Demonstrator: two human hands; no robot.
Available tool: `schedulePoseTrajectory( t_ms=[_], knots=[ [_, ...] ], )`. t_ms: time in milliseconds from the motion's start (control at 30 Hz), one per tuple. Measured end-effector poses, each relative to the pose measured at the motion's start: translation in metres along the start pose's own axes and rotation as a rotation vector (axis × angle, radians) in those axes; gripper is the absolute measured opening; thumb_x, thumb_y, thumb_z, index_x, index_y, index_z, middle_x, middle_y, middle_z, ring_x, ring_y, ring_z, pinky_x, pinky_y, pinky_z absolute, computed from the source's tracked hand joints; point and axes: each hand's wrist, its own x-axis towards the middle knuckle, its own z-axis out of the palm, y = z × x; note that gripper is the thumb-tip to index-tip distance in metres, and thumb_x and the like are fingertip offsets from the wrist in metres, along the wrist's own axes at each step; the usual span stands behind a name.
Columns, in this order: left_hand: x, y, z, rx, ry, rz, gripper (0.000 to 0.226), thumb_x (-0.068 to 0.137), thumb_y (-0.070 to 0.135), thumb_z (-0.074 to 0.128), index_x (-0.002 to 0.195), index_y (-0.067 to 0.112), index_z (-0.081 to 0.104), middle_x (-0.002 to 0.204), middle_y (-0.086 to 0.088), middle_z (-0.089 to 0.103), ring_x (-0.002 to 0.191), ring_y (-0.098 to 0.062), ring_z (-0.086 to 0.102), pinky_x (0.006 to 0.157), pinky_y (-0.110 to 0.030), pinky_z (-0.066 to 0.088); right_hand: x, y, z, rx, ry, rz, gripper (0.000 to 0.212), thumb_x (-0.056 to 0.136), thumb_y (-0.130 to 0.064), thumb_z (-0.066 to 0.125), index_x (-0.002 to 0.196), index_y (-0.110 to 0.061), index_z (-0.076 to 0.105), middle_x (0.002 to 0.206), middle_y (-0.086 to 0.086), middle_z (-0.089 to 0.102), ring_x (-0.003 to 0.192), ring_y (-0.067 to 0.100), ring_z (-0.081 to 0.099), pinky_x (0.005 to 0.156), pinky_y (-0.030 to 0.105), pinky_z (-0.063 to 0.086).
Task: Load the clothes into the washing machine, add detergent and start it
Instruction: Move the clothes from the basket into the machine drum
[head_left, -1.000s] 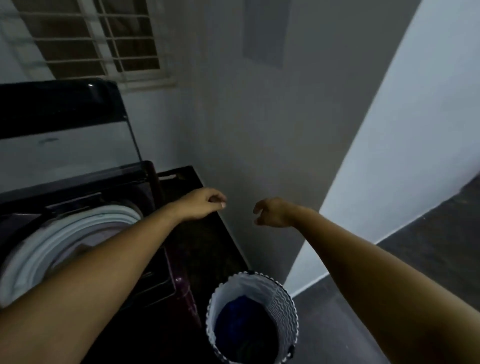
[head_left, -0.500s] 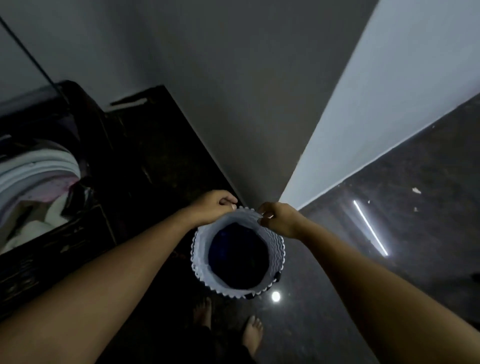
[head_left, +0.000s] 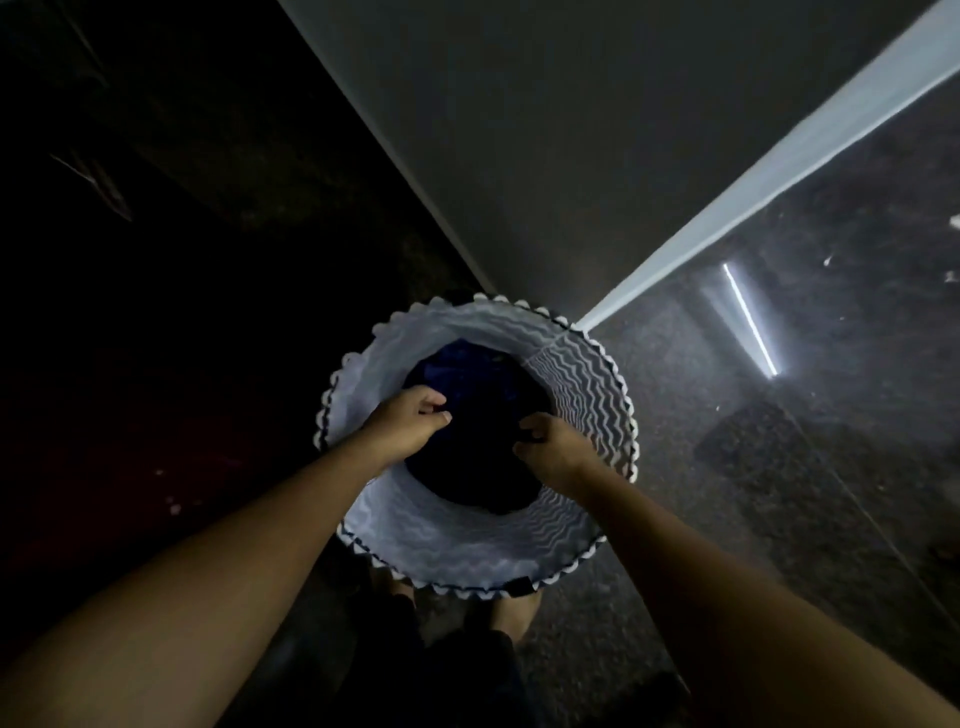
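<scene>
Speckled dark floor (head_left: 779, 519) meets a grey wall (head_left: 571, 156) in this dim corner; the white basket (head_left: 415, 538) stands there, and left hand (head_left: 410, 422) and right hand (head_left: 551, 451) curl gripping fingers into the dark clothes (head_left: 470, 370) inside.

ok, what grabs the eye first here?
The white wavy-patterned laundry basket at centre, seen from above, dark clothes in its bottom. The left hand and right hand are both inside, fingers curled at the clothes; grip unclear. A bright light streak crosses the floor, upper right.
</scene>
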Motion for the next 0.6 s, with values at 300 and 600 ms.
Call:
schedulePoseTrajectory(
  t_ms=[300,600],
  knots=[
    [0.125,-0.055,0.041,0.075,0.191,-0.096,0.066,0.087,0.035,0.071,0.146,0.019,0.045,0.142,-0.005,0.054,0.125,-0.028,0.055,0.09,-0.027,0.044,0.123,0.029,0.061,-0.002,0.005,0.138,0.057,0.092,-0.036,0.056,0.145,-0.017,0.042,0.139,0.016,0.054,0.123,0.036,0.056,0.104,0.044,0.047],
    [0.201,-0.085,0.07,-0.173,0.061,-0.117,0.105,0.074,0.03,0.086,0.157,0.023,0.022,0.154,0.001,0.039,0.14,-0.021,0.04,0.115,-0.037,0.035,0.189,0.038,0.101,-0.079,-0.128,0.104,0.078,0.098,-0.04,0.054,0.16,-0.018,0.011,0.159,0.019,0.026,0.143,0.041,0.033,0.118,0.048,0.029]
  ],
)
